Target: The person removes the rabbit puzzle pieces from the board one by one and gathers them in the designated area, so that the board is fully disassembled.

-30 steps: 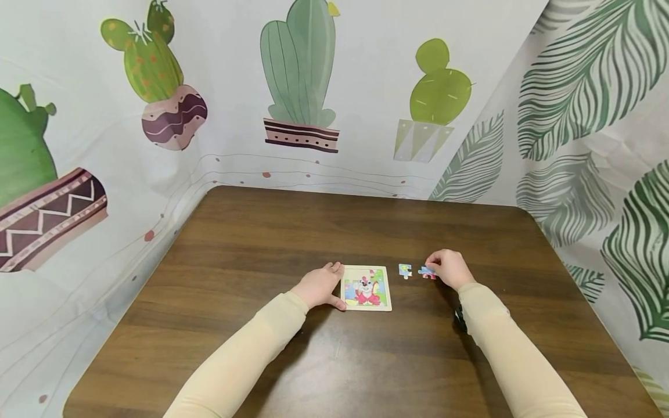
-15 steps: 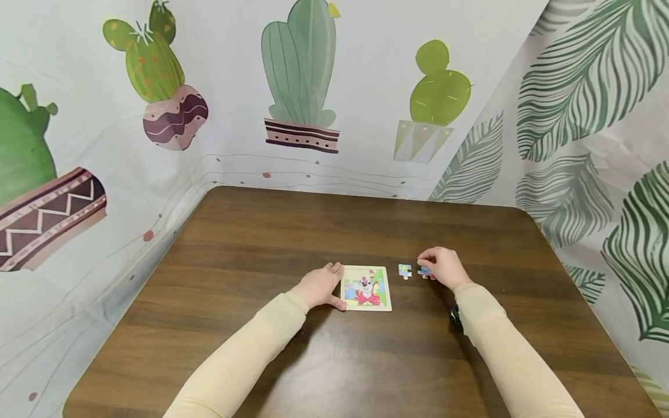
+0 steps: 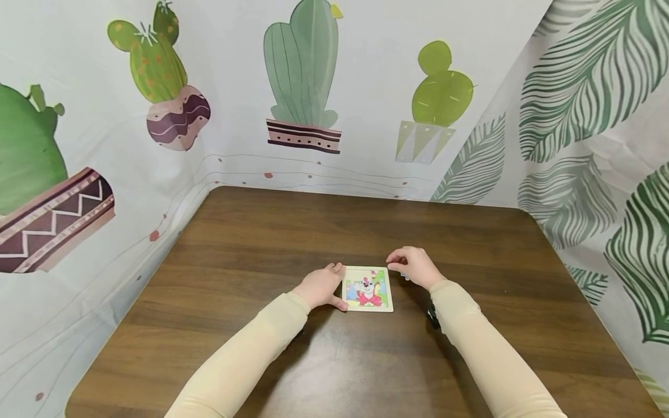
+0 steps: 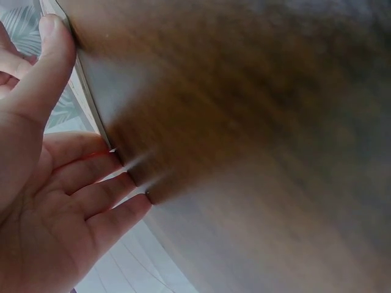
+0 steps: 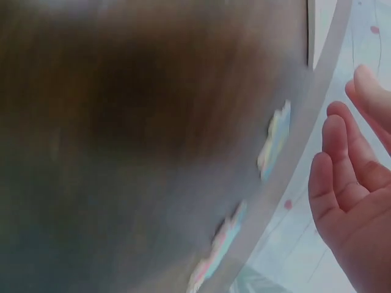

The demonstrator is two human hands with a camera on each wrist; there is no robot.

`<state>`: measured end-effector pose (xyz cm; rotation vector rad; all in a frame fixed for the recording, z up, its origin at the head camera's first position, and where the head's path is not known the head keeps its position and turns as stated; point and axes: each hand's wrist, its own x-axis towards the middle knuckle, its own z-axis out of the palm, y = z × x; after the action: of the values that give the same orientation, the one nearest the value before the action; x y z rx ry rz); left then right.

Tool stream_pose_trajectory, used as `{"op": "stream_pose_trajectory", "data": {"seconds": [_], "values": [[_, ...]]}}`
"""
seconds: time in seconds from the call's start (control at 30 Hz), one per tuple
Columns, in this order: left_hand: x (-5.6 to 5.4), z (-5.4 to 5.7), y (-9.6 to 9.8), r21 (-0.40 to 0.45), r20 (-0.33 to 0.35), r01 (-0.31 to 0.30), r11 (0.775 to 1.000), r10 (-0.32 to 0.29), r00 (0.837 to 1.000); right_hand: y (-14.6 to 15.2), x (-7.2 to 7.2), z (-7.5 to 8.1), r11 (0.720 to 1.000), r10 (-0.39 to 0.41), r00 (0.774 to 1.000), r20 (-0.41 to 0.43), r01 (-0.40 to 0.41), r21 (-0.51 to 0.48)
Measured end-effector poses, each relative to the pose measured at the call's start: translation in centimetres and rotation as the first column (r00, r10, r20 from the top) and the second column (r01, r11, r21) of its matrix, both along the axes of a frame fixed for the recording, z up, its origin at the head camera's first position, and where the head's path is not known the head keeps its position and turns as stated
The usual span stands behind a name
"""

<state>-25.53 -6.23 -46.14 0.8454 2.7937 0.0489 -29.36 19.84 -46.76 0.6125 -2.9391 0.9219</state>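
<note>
A square jigsaw puzzle tray [image 3: 390, 290] with a pale rim lies on the table, partly filled with a picture of a white-faced animal in red. Along its left edge rests my left hand [image 3: 319, 287], thumb and fingers spread; the left wrist view shows these fingers [image 4: 101, 195] straight against the edge. My right hand [image 3: 414, 267] hovers by the tray's upper right corner, fingers loosely bent with nothing between them. Two loose puzzle pieces, a blue-yellow one [image 5: 276, 140] and a pink-blue one [image 5: 219, 247], lie on the table below it; in the head view the hand mostly hides them.
The brown wooden table [image 3: 251, 244] has rounded far corners. Behind it hangs a white backdrop [image 3: 366, 75] printed with cacti and leaves. A dark band [image 3: 433, 316] shows under the right wrist.
My right hand has moved left, away from the pink-blue piece, over the blue-yellow piece towards the tray. The left hand and tray have stayed in place.
</note>
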Motion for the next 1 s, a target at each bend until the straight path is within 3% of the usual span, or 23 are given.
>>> {"op": "stream_pose_trajectory", "data": {"seconds": [0.4,0.67,1.0], "values": [[-0.1,-0.3,0.2,0.004,-0.004,-0.002,1.0,0.002,1.0,-2.0,0.9,0.1,0.981,0.166,0.983,0.083,-0.173,0.087],[0.0,-0.4,0.2,0.007,-0.008,-0.001,1.0,0.001,1.0,-2.8,1.5,0.8,0.965,0.195,0.976,0.097,-0.209,0.157],[0.0,-0.2,0.0,0.008,-0.011,-0.005,1.0,0.005,1.0,-3.0,1.2,0.7,0.954,0.214,0.975,0.059,-0.221,0.201]]}}
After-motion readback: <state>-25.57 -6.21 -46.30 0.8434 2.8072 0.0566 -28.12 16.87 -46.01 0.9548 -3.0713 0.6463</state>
